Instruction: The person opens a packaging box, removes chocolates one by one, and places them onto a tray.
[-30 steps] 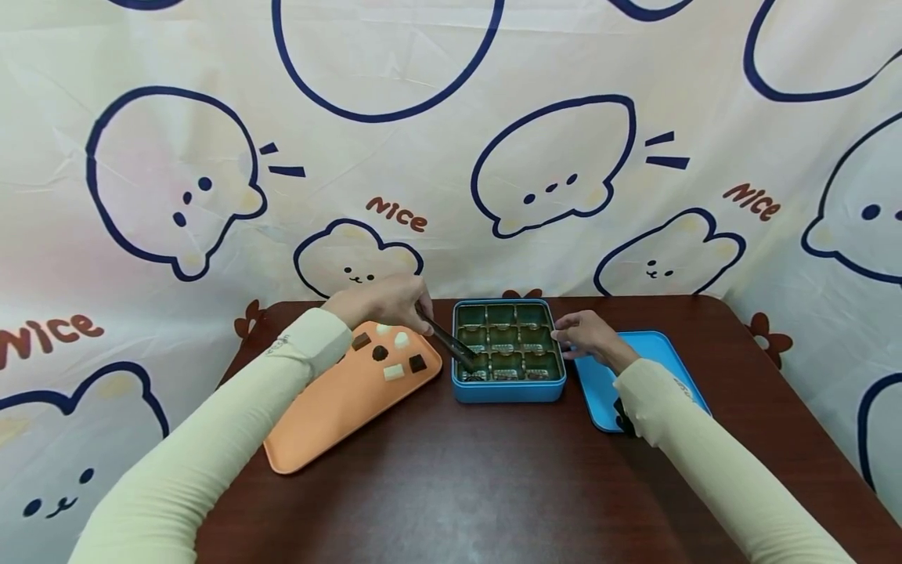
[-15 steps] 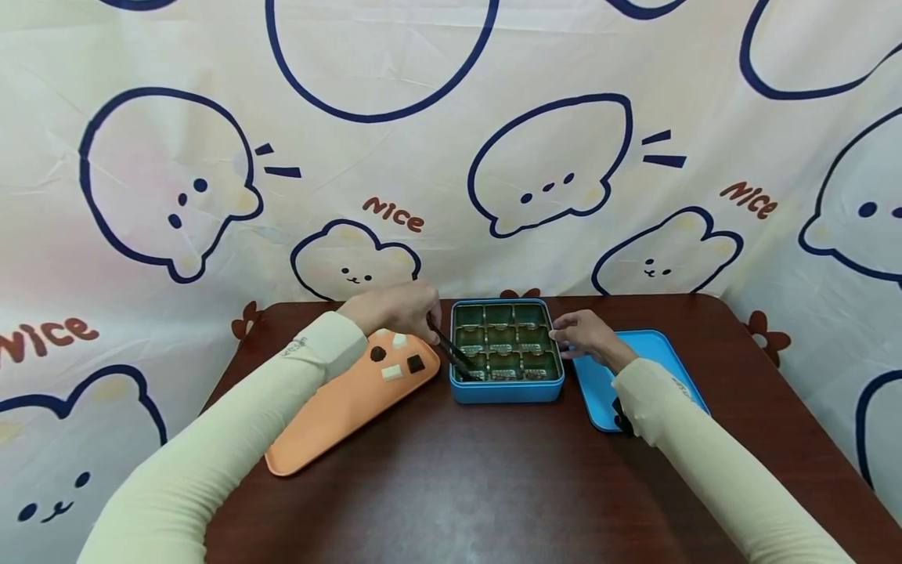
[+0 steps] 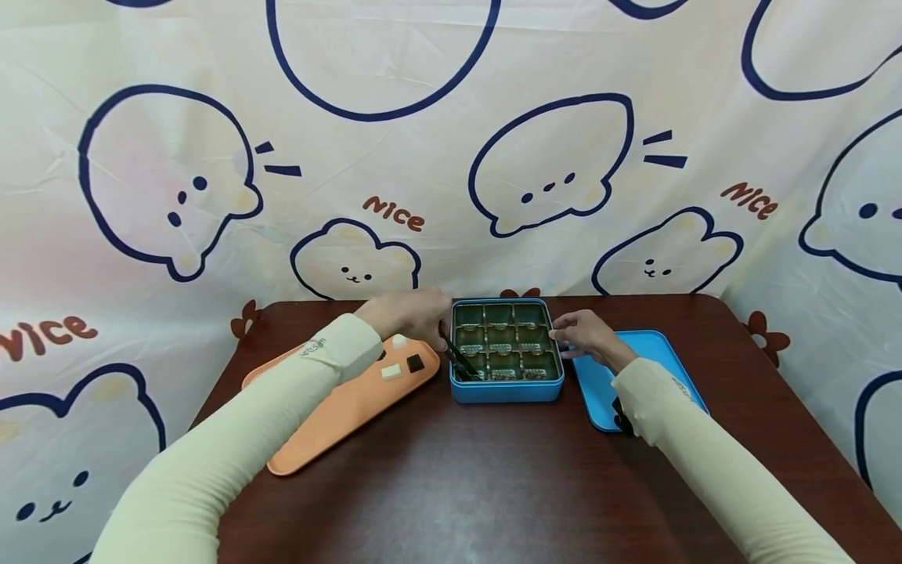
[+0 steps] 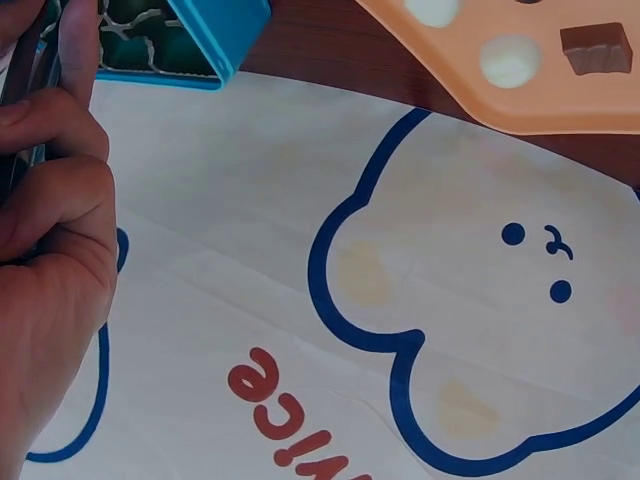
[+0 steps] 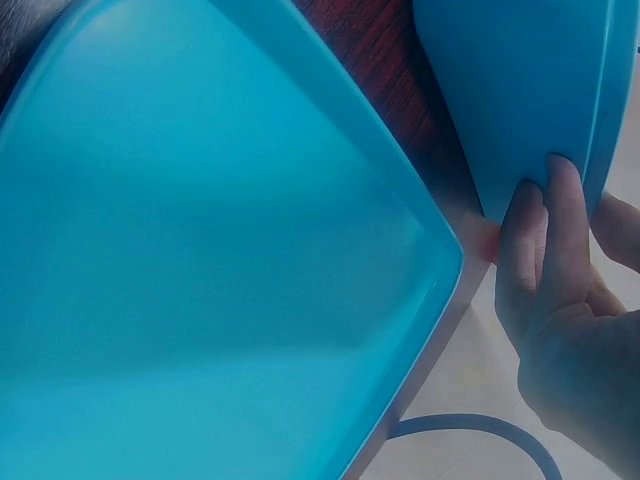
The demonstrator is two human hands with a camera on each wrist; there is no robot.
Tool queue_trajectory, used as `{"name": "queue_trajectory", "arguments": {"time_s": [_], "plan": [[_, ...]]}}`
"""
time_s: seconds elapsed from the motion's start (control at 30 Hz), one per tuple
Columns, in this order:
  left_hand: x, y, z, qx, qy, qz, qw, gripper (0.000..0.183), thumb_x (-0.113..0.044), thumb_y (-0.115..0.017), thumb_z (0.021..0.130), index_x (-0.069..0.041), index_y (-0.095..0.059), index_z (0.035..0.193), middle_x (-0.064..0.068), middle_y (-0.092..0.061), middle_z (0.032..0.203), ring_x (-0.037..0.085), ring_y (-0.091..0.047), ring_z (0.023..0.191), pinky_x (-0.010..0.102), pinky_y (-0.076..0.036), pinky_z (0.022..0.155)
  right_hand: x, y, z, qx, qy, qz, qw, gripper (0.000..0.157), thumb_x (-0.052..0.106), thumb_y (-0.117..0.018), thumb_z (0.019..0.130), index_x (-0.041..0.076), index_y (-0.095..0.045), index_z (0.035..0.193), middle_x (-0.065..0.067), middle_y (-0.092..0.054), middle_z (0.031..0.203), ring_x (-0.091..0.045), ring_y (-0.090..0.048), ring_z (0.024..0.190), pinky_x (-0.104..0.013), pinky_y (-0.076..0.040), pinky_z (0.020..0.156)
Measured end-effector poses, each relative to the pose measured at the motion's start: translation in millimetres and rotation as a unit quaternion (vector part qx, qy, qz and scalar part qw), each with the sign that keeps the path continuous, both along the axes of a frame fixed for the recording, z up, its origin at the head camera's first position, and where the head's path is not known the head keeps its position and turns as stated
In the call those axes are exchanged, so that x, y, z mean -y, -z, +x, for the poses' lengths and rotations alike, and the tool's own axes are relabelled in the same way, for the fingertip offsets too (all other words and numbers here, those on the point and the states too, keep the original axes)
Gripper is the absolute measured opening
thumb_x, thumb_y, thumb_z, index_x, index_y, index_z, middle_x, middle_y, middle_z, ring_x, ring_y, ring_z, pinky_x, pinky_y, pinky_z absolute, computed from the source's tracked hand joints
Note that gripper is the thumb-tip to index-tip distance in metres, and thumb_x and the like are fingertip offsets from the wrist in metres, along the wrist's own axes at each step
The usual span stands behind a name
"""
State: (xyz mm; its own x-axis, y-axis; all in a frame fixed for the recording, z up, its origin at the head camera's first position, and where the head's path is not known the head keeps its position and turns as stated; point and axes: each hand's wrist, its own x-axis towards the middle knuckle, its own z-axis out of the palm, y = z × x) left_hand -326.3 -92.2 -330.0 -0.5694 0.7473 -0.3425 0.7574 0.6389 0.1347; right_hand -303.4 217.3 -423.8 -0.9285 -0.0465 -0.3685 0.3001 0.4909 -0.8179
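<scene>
My left hand (image 3: 412, 313) grips black tongs (image 3: 461, 359) at the left side of a blue box (image 3: 507, 394). The tongs' tips reach down into the front-left compartment of the box's dark green divided insert (image 3: 502, 338); whether they hold a piece, I cannot tell. In the left wrist view, the curled fingers (image 4: 75, 125) wrap the dark handles. My right hand (image 3: 588, 337) holds the box at its right side, fingertips (image 5: 565, 180) against the outer wall and another digit at the rim. Left of the box, an orange tray (image 3: 338, 427) carries chocolate-like pieces, including a white bar (image 3: 391, 371) and a dark square (image 3: 415, 363).
A blue lid (image 5: 200, 230) lies flat right of the box, partly under my right forearm. A brown piece (image 4: 597, 48) and a round white piece (image 4: 510, 62) sit near the tray's far edge. Behind the brown table (image 3: 458, 486) hangs a printed cloth (image 3: 437, 157).
My left hand has moved right and slightly lower, up to the box's left rim, and the tongs have tilted steeper in the front-left compartment. The right hand stays on the box.
</scene>
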Motion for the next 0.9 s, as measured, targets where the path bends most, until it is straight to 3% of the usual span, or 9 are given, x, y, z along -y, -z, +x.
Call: {"name": "queue_trajectory", "arguments": {"time_s": [0.13,0.33,0.43,0.67,0.9], "plan": [[-2.2,0.4,0.2,0.005,-0.013,-0.007,0.9999,0.016,-0.024,-0.075,0.087,-0.019,-0.079,0.072,-0.011,-0.068,0.065,0.006,-0.056,0.054,0.022,-0.042,0.052,-0.3,0.8,-0.8,0.002,0.001,-0.001,1.000,0.045,0.016,-0.056,0.102,-0.004,-0.047,0.142,-0.027,-0.053,0.134,-0.040,-0.057,0.120,-0.040,-0.057,0.084],[-3.1,-0.6,1.5,0.006,-0.028,-0.016,0.9995,0.020,-0.024,-0.075,0.087,-0.020,-0.076,0.068,-0.004,-0.070,0.066,0.006,-0.050,0.050,0.023,-0.038,0.050,0.3,1.9,-1.3,-0.001,0.001,0.003,1.000,0.045,0.016,-0.057,0.102,-0.004,-0.048,0.141,-0.027,-0.054,0.133,-0.039,-0.057,0.119,-0.039,-0.057,0.082],[-3.6,-0.4,1.9,0.003,-0.033,-0.015,0.9994,0.018,-0.025,-0.076,0.087,-0.021,-0.077,0.069,-0.005,-0.071,0.068,0.006,-0.054,0.053,0.022,-0.040,0.050,0.0,1.7,-0.9,-0.002,0.000,0.003,1.000,0.045,0.016,-0.056,0.102,-0.004,-0.048,0.141,-0.027,-0.053,0.134,-0.040,-0.056,0.121,-0.039,-0.058,0.082],[-4.8,2.7,1.2,-0.011,-0.032,-0.017,0.9993,0.013,-0.026,-0.076,0.088,-0.017,-0.080,0.081,-0.010,-0.068,0.069,0.008,-0.060,0.059,0.024,-0.045,0.054,-0.6,0.9,0.3,-0.003,0.002,0.007,1.000,0.045,0.017,-0.056,0.102,-0.004,-0.048,0.141,-0.027,-0.052,0.136,-0.040,-0.056,0.122,-0.037,-0.058,0.080],[-3.5,2.1,2.3,-0.011,-0.026,-0.011,0.9995,0.018,-0.025,-0.075,0.089,-0.021,-0.077,0.072,-0.006,-0.069,0.066,0.007,-0.056,0.055,0.023,-0.042,0.053,0.3,0.5,0.3,0.000,0.000,0.003,1.000,0.045,0.015,-0.056,0.102,-0.005,-0.047,0.141,-0.028,-0.052,0.136,-0.041,-0.056,0.123,-0.036,-0.058,0.080]]}}
